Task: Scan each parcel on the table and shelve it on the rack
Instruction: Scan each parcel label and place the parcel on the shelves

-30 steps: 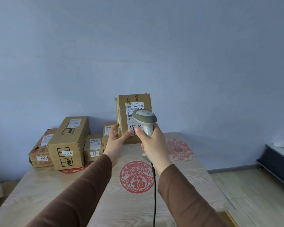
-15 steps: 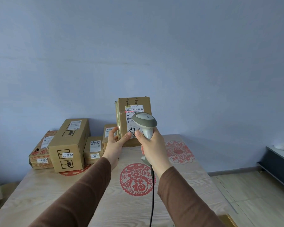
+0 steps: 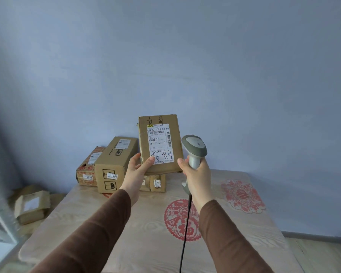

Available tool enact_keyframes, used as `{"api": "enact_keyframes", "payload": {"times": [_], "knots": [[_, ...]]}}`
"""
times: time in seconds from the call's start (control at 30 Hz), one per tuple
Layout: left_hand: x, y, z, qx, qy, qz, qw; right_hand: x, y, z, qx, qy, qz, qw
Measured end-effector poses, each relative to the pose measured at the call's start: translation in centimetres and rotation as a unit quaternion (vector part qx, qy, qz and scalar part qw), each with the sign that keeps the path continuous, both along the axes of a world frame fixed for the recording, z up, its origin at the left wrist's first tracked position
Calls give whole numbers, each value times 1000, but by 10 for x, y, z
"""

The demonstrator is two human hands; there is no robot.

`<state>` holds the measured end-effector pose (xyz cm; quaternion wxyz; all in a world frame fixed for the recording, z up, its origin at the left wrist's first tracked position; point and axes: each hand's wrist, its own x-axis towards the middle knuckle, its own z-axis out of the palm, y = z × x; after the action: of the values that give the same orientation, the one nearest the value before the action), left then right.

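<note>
Nearest to us, two brown sleeves run up from the bottom edge, which cuts them off. A black cable (image 3: 186,223) hangs from the scanner (image 3: 194,149) and leaves the view at the bottom. Our right hand (image 3: 197,175) is wrapped round the scanner's grey handle, hiding most of it; the head stands clear, just right of the parcel (image 3: 160,143). Our left hand (image 3: 136,171) holds that parcel upright above the table (image 3: 150,223) by its lower left corner, thumb on the label side, fingers behind and out of sight. The label's large print reads 502D T098-50 55; the finer lines are too small to read. Behind our left wrist a small box (image 3: 158,182) is partly covered. Further left stand a tall carton (image 3: 114,166) tagged 1042 and a red-printed box (image 3: 88,168), half hidden by the carton. Blurred packages (image 3: 32,206) lie beyond the table's left edge.
</note>
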<state>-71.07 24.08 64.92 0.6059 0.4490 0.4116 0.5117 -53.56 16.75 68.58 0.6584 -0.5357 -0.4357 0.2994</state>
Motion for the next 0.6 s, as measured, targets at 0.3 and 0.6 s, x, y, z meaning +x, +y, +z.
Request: {"api": "enact_keyframes", "payload": {"times": [0.3,0.6], "knots": [[-97,-51,7,12,1,160,987,-93,27,-15,-43,86,161,982],[-243,-139,12,-15,7,330,944,-255,1,-15,-111,114,331,930]]}}
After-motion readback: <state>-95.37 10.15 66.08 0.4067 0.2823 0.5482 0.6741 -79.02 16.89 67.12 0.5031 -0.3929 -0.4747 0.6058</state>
